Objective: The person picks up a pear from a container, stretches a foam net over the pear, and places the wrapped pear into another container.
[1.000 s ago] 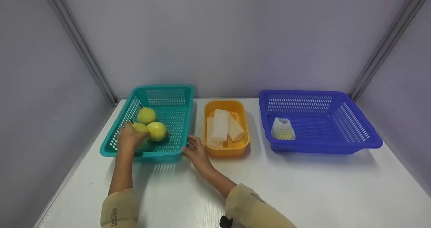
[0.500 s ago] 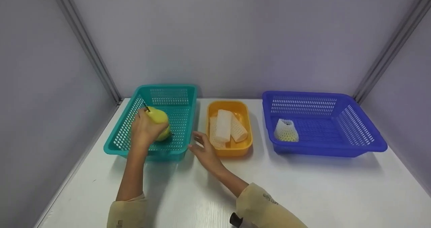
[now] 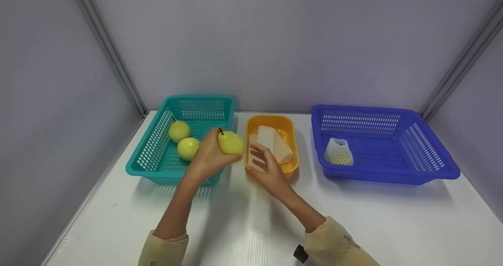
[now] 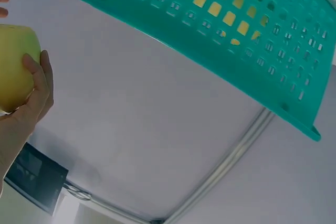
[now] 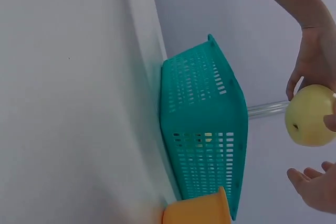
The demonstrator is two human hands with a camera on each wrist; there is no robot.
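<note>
My left hand (image 3: pixel 210 156) grips a yellow-green pear (image 3: pixel 230 143), its dark stem pointing up, beside the right rim of the teal basket (image 3: pixel 135 173). In the left wrist view the fingers curl round the pear (image 4: pixel 18 66). Two more pears, one at the back (image 3: pixel 179 131) and one nearer (image 3: pixel 188 148), lie inside that basket. My right hand (image 3: pixel 271 175) holds nothing, fingers loosely bent, over the front of the orange tray (image 3: pixel 292 132). White foam net sleeves (image 3: pixel 282 150) lie in the tray, partly hidden by the right hand. The right wrist view shows the pear (image 5: pixel 310 116) above the right fingertips.
At the right stands a blue-purple basket (image 3: pixel 387 173) with a pear in a white foam net (image 3: pixel 339 152) at its front left corner. Grey panels close off the back and sides of the white table (image 3: pixel 243 234).
My left hand has lifted the pear out of the teal basket and carried it right. My right hand has left that basket's rim and moved right over the orange tray.
</note>
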